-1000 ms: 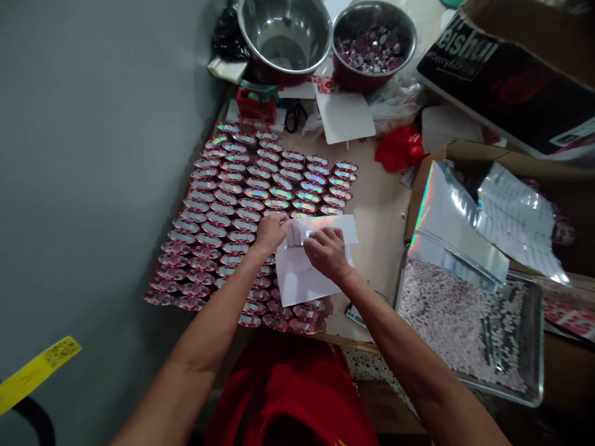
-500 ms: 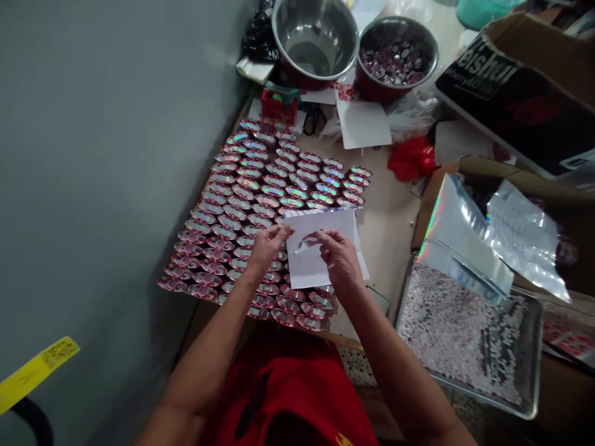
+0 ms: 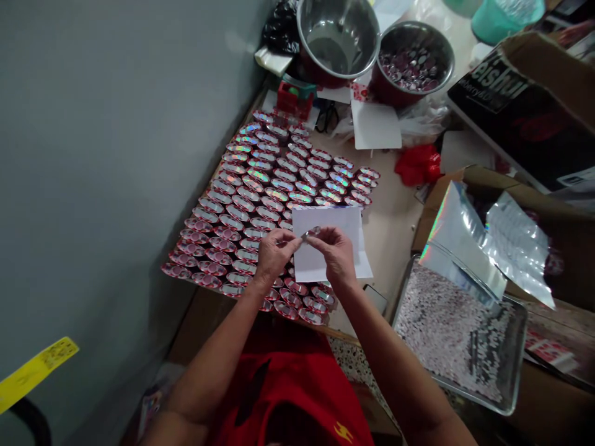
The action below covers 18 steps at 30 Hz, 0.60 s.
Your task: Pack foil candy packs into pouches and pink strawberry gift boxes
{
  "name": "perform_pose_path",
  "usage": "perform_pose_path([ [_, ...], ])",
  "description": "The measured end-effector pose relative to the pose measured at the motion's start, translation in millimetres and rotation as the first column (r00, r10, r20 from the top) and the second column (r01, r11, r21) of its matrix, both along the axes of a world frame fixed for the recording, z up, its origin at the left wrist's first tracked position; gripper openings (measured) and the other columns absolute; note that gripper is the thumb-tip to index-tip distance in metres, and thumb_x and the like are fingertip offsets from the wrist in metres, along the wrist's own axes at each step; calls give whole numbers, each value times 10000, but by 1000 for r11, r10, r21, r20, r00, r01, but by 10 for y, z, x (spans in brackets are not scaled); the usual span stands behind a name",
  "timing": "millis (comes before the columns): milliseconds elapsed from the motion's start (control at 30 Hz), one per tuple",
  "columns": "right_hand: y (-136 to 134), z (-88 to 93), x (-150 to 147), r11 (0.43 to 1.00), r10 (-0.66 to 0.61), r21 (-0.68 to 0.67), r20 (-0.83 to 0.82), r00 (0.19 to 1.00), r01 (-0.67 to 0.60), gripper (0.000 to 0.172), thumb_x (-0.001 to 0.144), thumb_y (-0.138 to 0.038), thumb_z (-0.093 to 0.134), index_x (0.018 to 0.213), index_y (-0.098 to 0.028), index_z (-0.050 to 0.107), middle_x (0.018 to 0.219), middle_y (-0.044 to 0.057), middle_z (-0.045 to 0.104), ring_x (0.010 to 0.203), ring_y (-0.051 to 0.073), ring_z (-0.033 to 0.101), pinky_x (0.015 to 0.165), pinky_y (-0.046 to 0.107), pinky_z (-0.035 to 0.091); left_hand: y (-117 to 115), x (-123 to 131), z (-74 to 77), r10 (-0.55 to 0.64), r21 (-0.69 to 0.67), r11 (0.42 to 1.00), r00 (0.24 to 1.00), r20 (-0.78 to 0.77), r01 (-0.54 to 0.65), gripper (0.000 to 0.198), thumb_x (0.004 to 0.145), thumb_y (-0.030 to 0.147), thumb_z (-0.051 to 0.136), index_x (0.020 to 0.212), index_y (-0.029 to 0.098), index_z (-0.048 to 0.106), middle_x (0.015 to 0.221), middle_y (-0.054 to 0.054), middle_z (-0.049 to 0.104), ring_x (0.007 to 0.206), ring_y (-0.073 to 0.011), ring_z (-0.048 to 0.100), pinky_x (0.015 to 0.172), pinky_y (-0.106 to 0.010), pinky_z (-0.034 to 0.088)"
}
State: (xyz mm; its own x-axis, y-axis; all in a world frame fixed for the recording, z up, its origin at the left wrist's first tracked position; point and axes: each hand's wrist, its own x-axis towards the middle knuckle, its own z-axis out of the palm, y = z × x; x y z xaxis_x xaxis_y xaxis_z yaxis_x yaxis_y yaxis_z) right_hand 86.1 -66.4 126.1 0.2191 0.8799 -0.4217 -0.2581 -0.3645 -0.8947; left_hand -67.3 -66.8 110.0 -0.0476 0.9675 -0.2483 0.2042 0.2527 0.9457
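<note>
Above a white sheet of paper, my two hands come together around a small shiny, curved strip. My left hand pinches its left end between thumb and fingers. The other end is pinched by my right hand, whose fingers partly cover it. Rows of oval shiny pieces with red patterned edges spread over the table under and left of my hands. Many have a pale or rainbow sheen; those at the lower left show pinkish round shapes. The strip is too small to name exactly.
Two metal bowls stand at the back: one and another with small shiny pieces. At the right are a metal tray of small pale bits, silvery sheets and a dark cardboard box. A grey wall borders the left.
My left hand has moved right and now pinches the strip too. Half a second ago only my right hand held it. The camera view has shifted slightly.
</note>
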Motion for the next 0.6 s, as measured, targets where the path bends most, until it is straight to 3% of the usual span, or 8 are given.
perform_pose_path([
  [133,-49,-158,25,989,140,36,138,980,-146,303,657,-301,781,880,-217,594,768,-47,597,712,132,536,705,286,448,30,-122,79,-107,-44,993,989,100,112,208,824,373,730,749,187,678,916,-36,666,862,-172,618,778,-290,492],
  [300,-85,-203,195,948,316,-53,282,906,-315,394,669,-251,627,1060,-234,580,700,-85,477,661,142,472,652,285,417,137,-433,343,-172,-100,978,979,113,183,215,830,372,721,768,196,616,836,-3,614,788,-151,544,772,-289,460],
  [367,-67,-148,273,912,410,-95,220,885,-399,400,710,-293,655,1102,-227,610,693,-81,470,670,147,468,649,290,413,178,-596,463,-220,-106,967,968,120,233,213,836,366,712,770,196,602,879,-14,632,819,-158,549,799,-299,461],
  [467,4,-39,295,804,589,-105,2,808,-586,511,763,-432,782,1204,-208,657,741,-54,535,699,151,503,641,296,406,204,-839,607,-310,-92,941,940,145,324,205,843,352,698,768,196,588,954,-36,645,901,-180,568,853,-316,469],
  [600,152,53,101,664,730,-42,-180,660,-746,780,660,-448,947,1330,-198,637,728,-74,525,669,127,478,586,266,356,185,-1100,703,-382,-75,916,913,146,395,182,842,325,706,775,195,597,964,-48,641,946,-199,584,882,-334,473],
])
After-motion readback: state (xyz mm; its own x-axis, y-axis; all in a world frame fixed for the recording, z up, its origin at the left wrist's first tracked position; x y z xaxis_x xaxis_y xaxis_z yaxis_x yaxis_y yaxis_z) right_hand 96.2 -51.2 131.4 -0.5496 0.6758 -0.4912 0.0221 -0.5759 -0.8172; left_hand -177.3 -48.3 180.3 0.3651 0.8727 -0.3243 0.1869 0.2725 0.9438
